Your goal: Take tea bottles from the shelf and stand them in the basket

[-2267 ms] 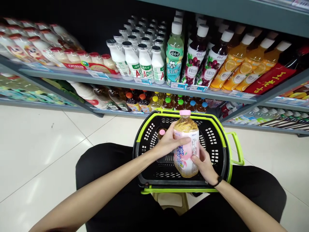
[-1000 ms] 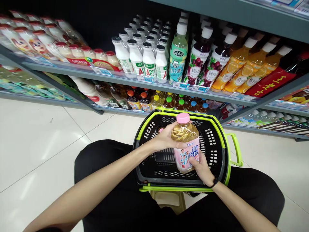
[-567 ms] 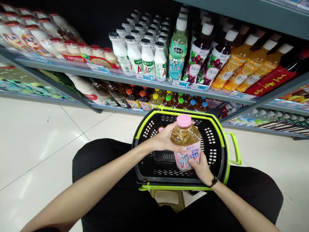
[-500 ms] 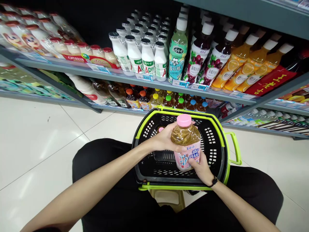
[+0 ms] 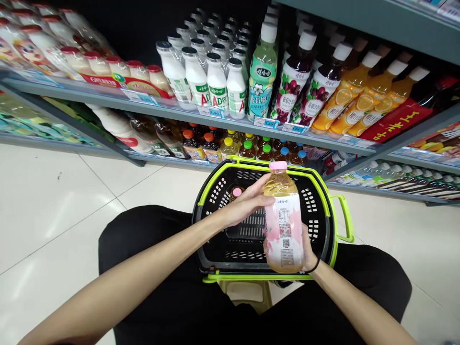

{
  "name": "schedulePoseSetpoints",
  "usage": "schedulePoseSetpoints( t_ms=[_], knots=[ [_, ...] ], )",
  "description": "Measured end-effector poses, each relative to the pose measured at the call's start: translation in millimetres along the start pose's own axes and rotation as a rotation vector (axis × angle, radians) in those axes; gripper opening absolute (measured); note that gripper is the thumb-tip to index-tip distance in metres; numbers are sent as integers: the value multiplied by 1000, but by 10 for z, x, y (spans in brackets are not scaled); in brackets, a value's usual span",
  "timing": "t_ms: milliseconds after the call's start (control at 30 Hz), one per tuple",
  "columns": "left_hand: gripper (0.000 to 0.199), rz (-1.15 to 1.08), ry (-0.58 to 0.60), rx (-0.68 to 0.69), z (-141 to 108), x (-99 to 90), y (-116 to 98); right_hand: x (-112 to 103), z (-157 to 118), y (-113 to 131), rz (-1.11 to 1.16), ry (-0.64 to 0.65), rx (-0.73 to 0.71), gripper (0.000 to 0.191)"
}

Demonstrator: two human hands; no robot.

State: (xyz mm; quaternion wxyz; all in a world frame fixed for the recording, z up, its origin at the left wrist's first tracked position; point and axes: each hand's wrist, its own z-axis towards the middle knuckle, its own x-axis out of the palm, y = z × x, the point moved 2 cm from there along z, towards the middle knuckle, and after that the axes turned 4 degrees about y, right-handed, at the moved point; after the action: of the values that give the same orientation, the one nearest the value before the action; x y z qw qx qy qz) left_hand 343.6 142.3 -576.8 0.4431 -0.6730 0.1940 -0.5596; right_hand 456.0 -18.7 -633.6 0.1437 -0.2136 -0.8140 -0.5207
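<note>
A large pink-labelled bottle (image 5: 283,225) with a pink cap is held nearly upright over the black basket (image 5: 247,269) with lime-green trim. Its printed side with a barcode and small text faces me. My right hand (image 5: 308,249) grips the lower right side, its fingers partly hidden behind the bottle. My left hand (image 5: 247,203) touches the upper left side, fingers stretched out and thumb on the label's top edge. Inside the basket, at its left, lies another pink-capped bottle (image 5: 236,192), partly hidden by my left hand.
Ahead stands a shelf (image 5: 161,108) with rows of white milk bottles (image 5: 217,88), purple juice (image 5: 291,88), orange juice (image 5: 336,108) and small tea bottles below. The basket's green handle (image 5: 347,218) sticks out right. My knees flank the basket above pale floor tiles (image 5: 50,206).
The bottle has been turned so that its text side faces me, and it stands more upright. My left hand's fingers have loosened and straightened. The other bottle's cap shows more.
</note>
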Motion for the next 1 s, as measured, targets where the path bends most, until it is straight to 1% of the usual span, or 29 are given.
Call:
schedulePoseSetpoints(
  t_ms=[100, 133, 200, 267, 333, 367, 467, 533, 600, 667, 733, 867, 933, 1000],
  knots=[
    [72, 62, -75, -13, 23, -4, 3, 35, -8, 16, 228, 252, 177, 96],
    [71, 84, -110, -29, 28, -14, 15, 33, -8, 9, 276, 319, 212, 98],
    [68, 119, -189, -70, 34, -44, 54, 26, 0, -6, 310, 398, 242, 104],
    [66, 137, -253, -98, 38, -84, 95, 33, 11, -6, 296, 418, 245, 109],
    [65, 139, -290, -108, 46, -130, 122, 47, 23, 28, 279, 379, 193, 105],
    [65, 141, -306, -108, 51, -154, 125, 49, 28, 54, 270, 337, 147, 101],
    [67, 183, -366, -88, 72, -222, 95, 2, 44, 120, 180, 147, 0, 80],
    [72, 222, -401, -61, 86, -250, 61, -70, 61, 121, 78, 8, -52, 69],
    [78, 255, -413, -50, 95, -257, 42, -149, 85, 82, 21, -103, -60, 72],
    [80, 276, -409, -68, 96, -250, 51, -211, 106, 24, 28, -163, -45, 77],
    [80, 291, -387, -99, 92, -238, 76, -247, 114, -22, 50, -164, -40, 78],
    [82, 312, -295, -109, 88, -222, 116, -282, 75, -30, 81, -99, -46, 67],
    [77, 320, -274, -113, 92, -234, 124, -292, 50, -10, 134, -73, -2, 64],
    [73, 291, -275, -137, 97, -254, 141, -283, 41, 14, 224, -17, 55, 64]
  ],
)
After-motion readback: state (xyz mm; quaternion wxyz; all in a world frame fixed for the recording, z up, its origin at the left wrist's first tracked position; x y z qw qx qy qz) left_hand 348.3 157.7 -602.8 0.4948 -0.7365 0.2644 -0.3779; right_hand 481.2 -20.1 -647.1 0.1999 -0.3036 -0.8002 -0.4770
